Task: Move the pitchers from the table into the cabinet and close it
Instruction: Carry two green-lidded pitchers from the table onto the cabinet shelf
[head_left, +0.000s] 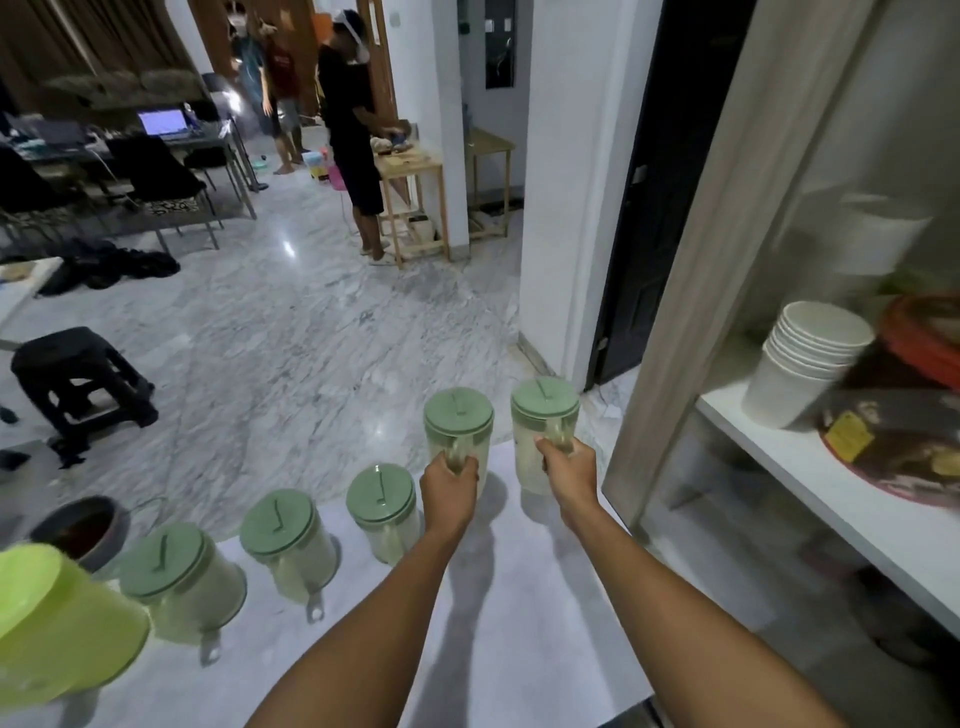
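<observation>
Several clear pitchers with green lids stand in a row along the far edge of the white table. My left hand grips the handle of one pitcher. My right hand grips the handle of the rightmost pitcher. Both held pitchers are upright, and shadows lie on the table under them. Three more pitchers stand to the left. The cabinet is on the right with its door open.
A stack of white paper cups, a white container and dark trays sit on the cabinet's shelves. A lime-green plastic tub is at the table's left end. Beyond lie marble floor, a black stool and people standing far off.
</observation>
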